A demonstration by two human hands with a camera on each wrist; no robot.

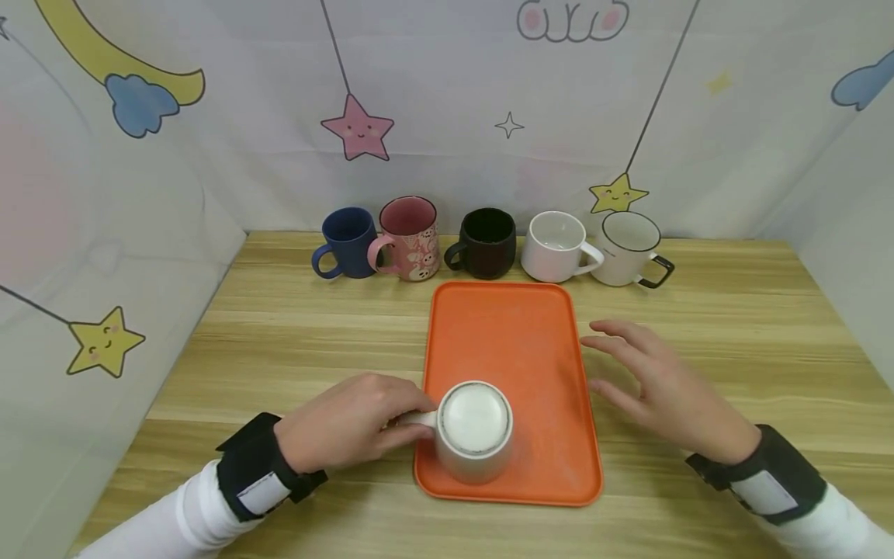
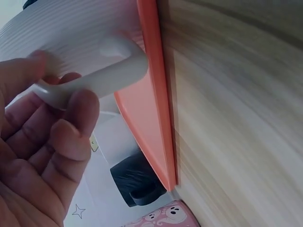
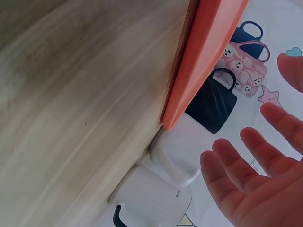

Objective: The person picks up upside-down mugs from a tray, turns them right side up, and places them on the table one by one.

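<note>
An off-white mug [image 1: 473, 435] stands upside down at the near end of an orange tray [image 1: 506, 334], its pale base facing up. My left hand [image 1: 356, 423] pinches the mug's handle [image 2: 106, 80] between thumb and fingers from the left. The left wrist view shows fine ribs along the mug's side. Beyond the tray's right edge, my right hand [image 1: 653, 380] hovers with parted, lightly bent fingers and holds nothing. In the right wrist view the fingers [image 3: 265, 151] are spread apart, away from any mug.
Along the table's back edge stand a blue mug [image 1: 351, 244], a pink patterned mug [image 1: 417, 252], a black mug [image 1: 486, 252], a white mug [image 1: 548, 256] and a cream mug with a black handle [image 1: 624, 252]. Behind them hangs a printed cloth [image 1: 447, 116]. The wooden table [image 1: 321, 334] extends on both sides.
</note>
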